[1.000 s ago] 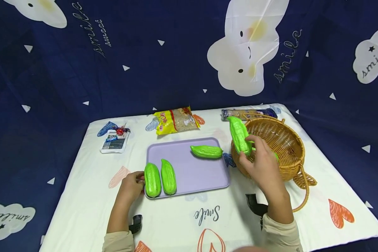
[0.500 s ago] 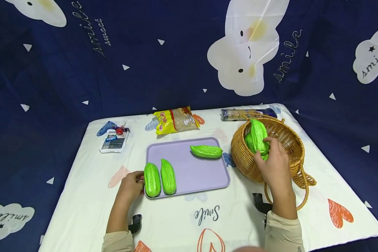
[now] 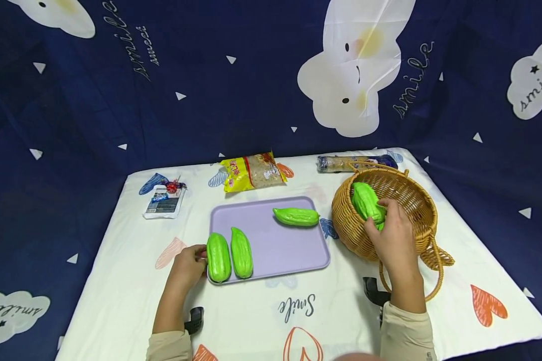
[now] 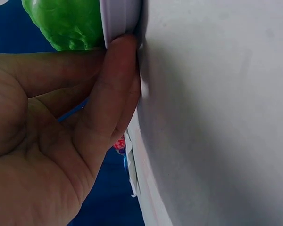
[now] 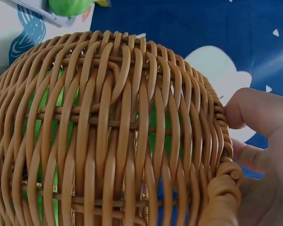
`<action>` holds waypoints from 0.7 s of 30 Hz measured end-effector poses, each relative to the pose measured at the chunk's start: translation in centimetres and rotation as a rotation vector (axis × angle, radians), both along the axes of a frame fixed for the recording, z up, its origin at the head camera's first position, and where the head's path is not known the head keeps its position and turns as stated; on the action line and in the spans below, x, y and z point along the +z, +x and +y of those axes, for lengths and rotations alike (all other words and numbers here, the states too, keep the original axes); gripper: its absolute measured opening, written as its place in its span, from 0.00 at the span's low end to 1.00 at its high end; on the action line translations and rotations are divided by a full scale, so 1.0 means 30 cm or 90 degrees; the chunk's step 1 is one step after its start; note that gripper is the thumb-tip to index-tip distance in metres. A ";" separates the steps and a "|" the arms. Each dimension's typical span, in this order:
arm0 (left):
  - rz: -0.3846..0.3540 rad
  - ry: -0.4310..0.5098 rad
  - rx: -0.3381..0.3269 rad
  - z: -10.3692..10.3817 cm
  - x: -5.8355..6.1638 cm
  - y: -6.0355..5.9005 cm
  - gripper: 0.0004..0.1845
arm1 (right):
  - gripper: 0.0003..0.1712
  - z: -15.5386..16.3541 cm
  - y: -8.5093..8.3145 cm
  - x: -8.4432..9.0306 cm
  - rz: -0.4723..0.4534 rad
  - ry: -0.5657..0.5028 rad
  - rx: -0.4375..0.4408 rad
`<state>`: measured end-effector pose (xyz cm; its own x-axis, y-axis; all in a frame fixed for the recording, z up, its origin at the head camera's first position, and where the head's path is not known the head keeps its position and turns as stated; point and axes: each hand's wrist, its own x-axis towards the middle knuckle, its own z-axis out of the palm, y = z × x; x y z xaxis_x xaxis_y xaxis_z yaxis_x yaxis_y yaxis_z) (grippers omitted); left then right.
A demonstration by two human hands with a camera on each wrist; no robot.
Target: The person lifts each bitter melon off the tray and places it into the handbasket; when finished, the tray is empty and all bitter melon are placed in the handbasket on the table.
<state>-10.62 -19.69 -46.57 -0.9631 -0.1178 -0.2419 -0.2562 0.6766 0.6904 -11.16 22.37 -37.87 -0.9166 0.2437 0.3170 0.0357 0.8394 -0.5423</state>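
At the left end of a lilac tray [image 3: 280,250], my left hand [image 3: 187,271] pinches the rim between thumb and fingers; the left wrist view shows the tray edge [image 4: 120,21] there. A green bitter melon [image 3: 219,258] lies by that hand, with a second bitter melon [image 3: 241,253] beside it. Another bitter melon [image 3: 296,217] lies crosswise at the tray's back right. Over the front rim of a wicker basket [image 3: 352,235], my right hand [image 3: 395,235] has its fingers loosely spread near a bitter melon [image 3: 366,198] inside. Green shows through the weave [image 5: 104,117] in the right wrist view.
A yellow bag of grain-like food [image 3: 253,173] lies behind the tray. A long clear packet [image 3: 339,164] lies behind the basket. White packets [image 3: 164,202] with a red item lie at the back left. The basket's handle [image 3: 439,276] hangs toward the front right.
My right hand has carried the bitter melon rightward from beside the basket to over its opening; the melon has since sunk lower inside and left the fingers. My left hand stays at the tray.
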 end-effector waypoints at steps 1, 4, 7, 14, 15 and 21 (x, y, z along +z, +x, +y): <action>0.002 0.000 0.000 -0.001 0.000 0.000 0.21 | 0.26 0.000 -0.001 0.000 0.001 -0.001 0.001; 0.007 0.002 -0.002 -0.002 0.002 -0.002 0.21 | 0.27 -0.001 -0.001 0.002 0.007 0.000 0.005; 0.009 0.008 -0.004 -0.003 0.002 -0.003 0.21 | 0.27 -0.006 -0.003 0.003 0.028 0.007 0.012; 0.001 -0.003 -0.006 0.001 0.004 0.000 0.21 | 0.23 -0.094 -0.009 0.005 0.153 0.024 0.090; 0.000 -0.006 -0.007 0.001 0.005 0.001 0.21 | 0.22 -0.120 -0.010 0.004 0.169 0.023 0.118; 0.003 -0.006 -0.008 0.002 0.004 0.001 0.21 | 0.21 -0.323 0.002 -0.032 0.121 0.077 0.307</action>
<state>-10.61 -19.63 -46.45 -0.9655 -0.1085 -0.2368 -0.2452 0.6857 0.6853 -11.10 12.69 -38.83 -0.8393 -0.2392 0.4883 -0.4589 0.7933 -0.4002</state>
